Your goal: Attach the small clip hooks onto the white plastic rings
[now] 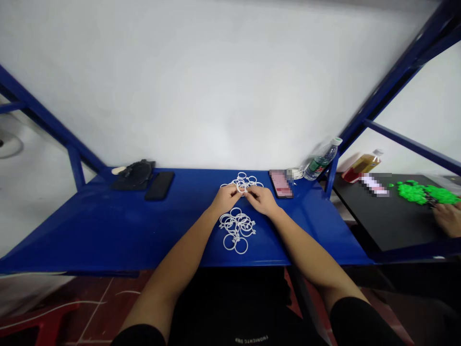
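Between both hands a white plastic ring (241,186) is pinched at its lower side. My left hand (227,197) has its fingers closed on the ring's left, and my right hand (261,198) closes on its right; the fingertips nearly meet. Behind them lies a loose pile of white rings (242,176), partly covered by the hands. Nearer to me, between my forearms, a second heap of white rings (236,226) with small clip-like tabs rests on the blue table (108,226). What exactly the fingertips press on is too small to tell.
Along the back stand a dark pouch (135,174), a black phone (160,186), a lit phone (281,183), a white cable (296,173) and a water bottle (323,159). Blue posts frame both sides. At the right, another person's hand (448,218) touches green pieces (414,191) on a black table (382,216).
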Demonstrator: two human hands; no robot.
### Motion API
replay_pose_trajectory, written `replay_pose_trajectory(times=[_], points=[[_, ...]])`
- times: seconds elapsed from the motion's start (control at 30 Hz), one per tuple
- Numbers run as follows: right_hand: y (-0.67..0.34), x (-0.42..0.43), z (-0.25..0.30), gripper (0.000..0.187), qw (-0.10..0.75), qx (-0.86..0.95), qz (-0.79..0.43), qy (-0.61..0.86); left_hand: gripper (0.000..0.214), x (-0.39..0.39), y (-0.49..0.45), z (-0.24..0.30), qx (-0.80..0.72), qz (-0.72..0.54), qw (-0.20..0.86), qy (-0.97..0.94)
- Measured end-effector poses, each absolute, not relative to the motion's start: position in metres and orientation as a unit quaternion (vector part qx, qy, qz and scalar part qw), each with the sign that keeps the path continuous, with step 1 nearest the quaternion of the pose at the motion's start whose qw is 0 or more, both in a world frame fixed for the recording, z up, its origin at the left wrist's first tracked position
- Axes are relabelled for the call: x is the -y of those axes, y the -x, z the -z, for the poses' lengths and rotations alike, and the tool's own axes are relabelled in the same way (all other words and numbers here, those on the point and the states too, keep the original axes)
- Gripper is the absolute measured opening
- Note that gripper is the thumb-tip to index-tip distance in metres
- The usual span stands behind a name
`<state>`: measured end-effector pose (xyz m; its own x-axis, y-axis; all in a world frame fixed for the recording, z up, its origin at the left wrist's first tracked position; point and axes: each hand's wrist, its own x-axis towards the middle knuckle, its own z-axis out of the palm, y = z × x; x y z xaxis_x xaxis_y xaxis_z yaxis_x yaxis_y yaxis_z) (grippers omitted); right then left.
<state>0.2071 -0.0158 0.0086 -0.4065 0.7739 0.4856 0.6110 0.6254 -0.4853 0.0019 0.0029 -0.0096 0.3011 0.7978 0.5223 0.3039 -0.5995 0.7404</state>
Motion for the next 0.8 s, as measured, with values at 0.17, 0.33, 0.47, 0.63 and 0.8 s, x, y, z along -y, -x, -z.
replay_pose_trajectory(times=[0.17, 0.33, 0.47, 0.63, 0.8], points=[[-0.207, 0.016, -0.011, 0.033, 0.345, 0.839, -0.117, 0.404, 0.016, -0.003, -0.002, 0.015, -0.381, -0.455, 0.287, -0.752], [-0.204, 0.017, -0.011, 0.033, 0.336, 0.839, -0.109, 0.414, 0.015, 0.0, 0.002, 0.005, -0.365, -0.463, 0.256, -0.766], [-0.21, 0.011, -0.01, 0.028, 0.351, 0.815, -0.068, 0.457, 0.014, 0.001, 0.013, -0.009, -0.384, -0.399, 0.215, -0.805], [-0.222, 0.0, -0.01, 0.036, 0.338, 0.775, -0.053, 0.531, 0.012, -0.001, 0.026, -0.008, -0.398, -0.282, 0.262, -0.833], [-0.219, 0.003, -0.013, 0.038, 0.355, 0.771, -0.076, 0.522, 0.021, 0.0, 0.025, -0.005, -0.394, -0.159, 0.267, -0.865]])
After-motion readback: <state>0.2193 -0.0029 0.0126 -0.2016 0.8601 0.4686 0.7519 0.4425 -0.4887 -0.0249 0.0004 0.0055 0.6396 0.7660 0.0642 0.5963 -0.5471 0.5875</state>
